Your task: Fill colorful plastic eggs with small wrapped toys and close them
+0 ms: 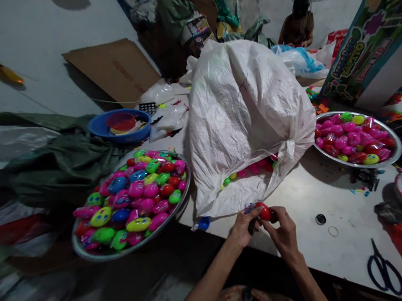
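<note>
Near the table's front edge, my left hand [242, 227] is closed around a small red plastic egg [262, 211]. A bit of multicoloured printed material [250, 207] shows at its fingertips. My right hand [285, 232] pinches the egg's right end with thumb and fingers; something dark there is too small to make out. Just beyond my hands lies a large white woven sack [248, 107], its open mouth showing pink, green and yellow pieces inside. A blue cup-shaped piece [204, 223] lies at the sack's lower left corner.
A metal basin [185, 201] heaped with coloured eggs stands left; another basin [398, 154] of eggs is at back right. Dark-handled scissors [385, 270], a black ring [320, 219] and a blue tub [97, 127] are around. A person [296, 26] sits at the back.
</note>
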Demonstrator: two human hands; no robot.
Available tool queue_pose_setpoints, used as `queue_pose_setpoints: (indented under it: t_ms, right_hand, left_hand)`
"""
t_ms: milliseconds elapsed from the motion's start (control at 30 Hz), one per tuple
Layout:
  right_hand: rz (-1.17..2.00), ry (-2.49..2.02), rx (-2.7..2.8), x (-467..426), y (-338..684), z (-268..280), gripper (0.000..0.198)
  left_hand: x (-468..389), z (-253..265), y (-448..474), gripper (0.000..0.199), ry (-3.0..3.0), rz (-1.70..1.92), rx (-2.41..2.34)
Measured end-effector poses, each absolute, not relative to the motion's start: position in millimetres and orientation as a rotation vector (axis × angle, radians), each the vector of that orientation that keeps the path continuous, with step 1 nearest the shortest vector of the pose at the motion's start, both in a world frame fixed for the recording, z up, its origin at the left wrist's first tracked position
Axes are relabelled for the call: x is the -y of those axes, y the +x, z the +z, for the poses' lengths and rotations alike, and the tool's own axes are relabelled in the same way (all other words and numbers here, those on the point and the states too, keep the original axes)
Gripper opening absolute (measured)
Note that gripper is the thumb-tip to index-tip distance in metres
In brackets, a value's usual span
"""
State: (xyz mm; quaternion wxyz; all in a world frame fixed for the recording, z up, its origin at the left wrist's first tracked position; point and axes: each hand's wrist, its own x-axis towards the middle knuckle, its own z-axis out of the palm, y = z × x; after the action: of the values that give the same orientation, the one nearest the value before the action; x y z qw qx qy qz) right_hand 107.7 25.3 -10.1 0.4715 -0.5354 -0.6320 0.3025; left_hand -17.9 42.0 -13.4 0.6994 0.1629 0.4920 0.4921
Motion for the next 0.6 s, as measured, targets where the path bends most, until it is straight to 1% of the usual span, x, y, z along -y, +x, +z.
queue_pose_setpoints:
  t_ms: [67,133,200,267,367,433,600]
  right_hand:
    - [0.76,-1.278,1.554,-25.5,110.8,-8.2,0.019]
    - [0.796,-1.282,1.519,-26.0,113.5,-8.4,0.028]
    - [0.746,-1.329,1.536,-25.7,115.0,-10.0,0.036]
    - [0.628,-1.387,1.647,-23.9,115.9,-11.8,0.034]
    - [0.512,-1.422,1.797,-19.2,118.2,-14.1,0.023]
    - [0.536,-1.41,1.785,-16.4,120.2,-15.8,0.022]
    - [0.59,-1.406,1.683,-16.6,125.9,-17.4,0.028]
  left_hand:
    - [-43.1,-10.1,-17.3,0.032,0.358,1.064,-1.077]
    - [-43.0,-8.0,-15.2,0.033,0.369,1.068,-1.07]
    - [-41.5,-7.9,-11.7,0.033,0.395,1.074,-1.079]
    - [-39.2,-9.2,-8.2,0.031,0.412,1.068,-1.084]
    - [-35.5,-11.2,-4.6,0.03,0.415,1.054,-1.073]
    - [-33.7,-11.8,-2.9,0.031,0.42,1.018,-1.072]
    - [-30.4,-14.8,4.3,0.032,0.434,0.885,-1.02]
